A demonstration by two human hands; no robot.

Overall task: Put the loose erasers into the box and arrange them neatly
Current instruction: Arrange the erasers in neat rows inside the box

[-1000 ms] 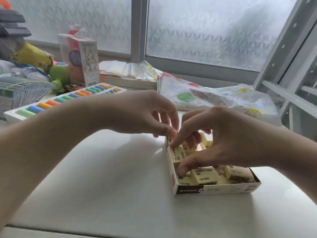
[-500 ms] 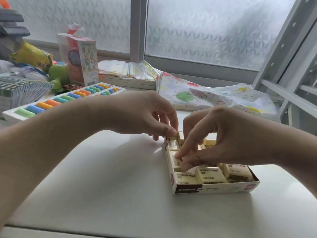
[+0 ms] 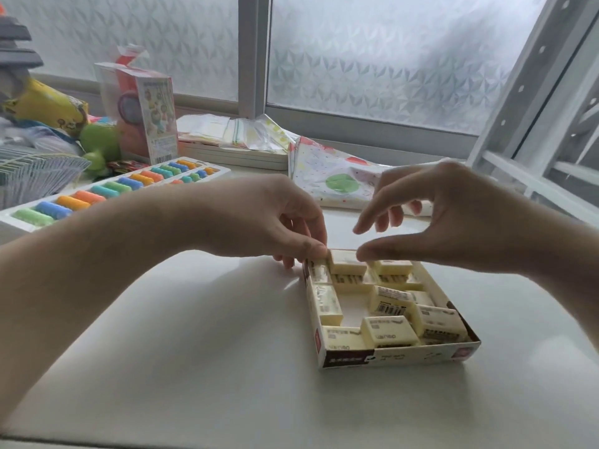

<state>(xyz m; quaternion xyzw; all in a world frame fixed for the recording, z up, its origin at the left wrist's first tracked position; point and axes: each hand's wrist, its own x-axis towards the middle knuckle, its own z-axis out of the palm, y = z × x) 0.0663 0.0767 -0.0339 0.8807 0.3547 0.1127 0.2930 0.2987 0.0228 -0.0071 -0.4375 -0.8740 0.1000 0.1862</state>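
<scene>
1. We judge the arranging step is in hand: the erasers [image 3: 389, 330] lie in the box [image 3: 393, 356] on the worktop [image 3: 194, 351], several askew, one gap bare.
2. Left hand [image 3: 259, 218]: grip pinches the box's far-left corner.
3. Right hand [image 3: 453, 215]: grip loosely spread, holding nothing, above the far row.
4. Next move calls for squaring tilted pieces.
5. Erasers: cream blocks, printed wrappers; box: thin card.

Open box [image 3: 393, 357], cream erasers [image 3: 389, 330] jumbled inside
</scene>
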